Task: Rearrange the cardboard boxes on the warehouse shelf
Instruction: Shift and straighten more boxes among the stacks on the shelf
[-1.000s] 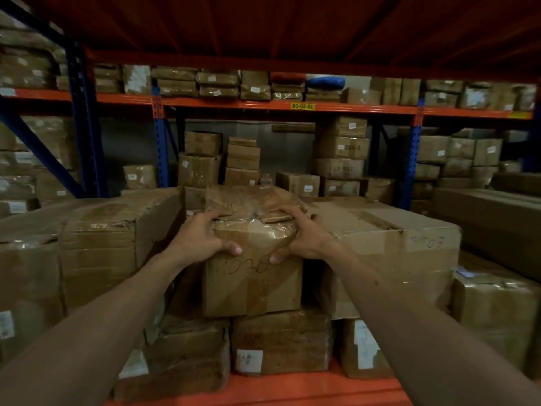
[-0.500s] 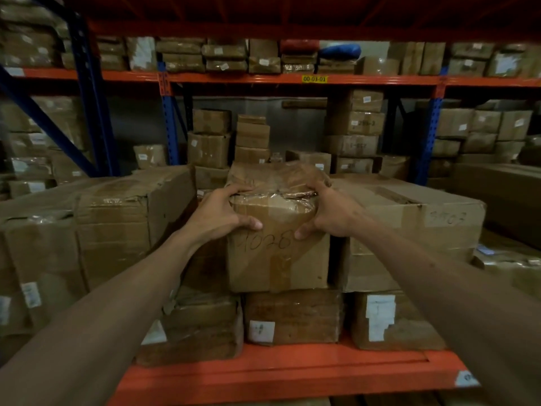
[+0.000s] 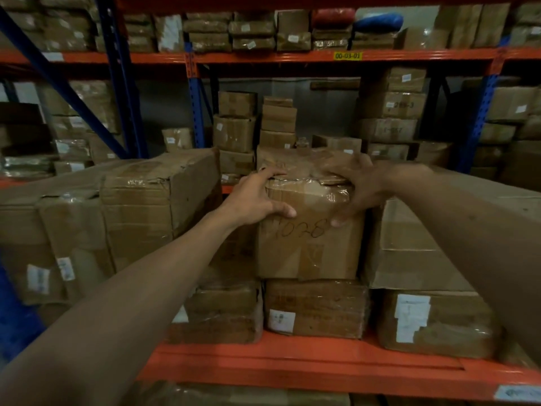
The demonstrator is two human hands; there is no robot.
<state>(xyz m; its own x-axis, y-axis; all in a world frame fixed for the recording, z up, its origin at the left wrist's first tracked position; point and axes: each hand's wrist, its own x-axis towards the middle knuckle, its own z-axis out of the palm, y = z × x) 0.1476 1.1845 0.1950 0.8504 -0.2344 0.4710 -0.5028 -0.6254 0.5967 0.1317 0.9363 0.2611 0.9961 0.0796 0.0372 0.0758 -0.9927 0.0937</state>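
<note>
Compared with the earlier frame, more of the orange shelf (image 3: pixel 292 364) front edge is visible and the racking behind sits lower in view. The marked box (image 3: pixel 310 230) stands as before on a flatter box (image 3: pixel 316 307) near the shelf's front edge, between two larger cartons. The left hand (image 3: pixel 251 197) and right hand (image 3: pixel 357 189) stay clamped on its top front corners. The right hand is blurred. The handwritten number is partly covered by both thumbs.
</note>
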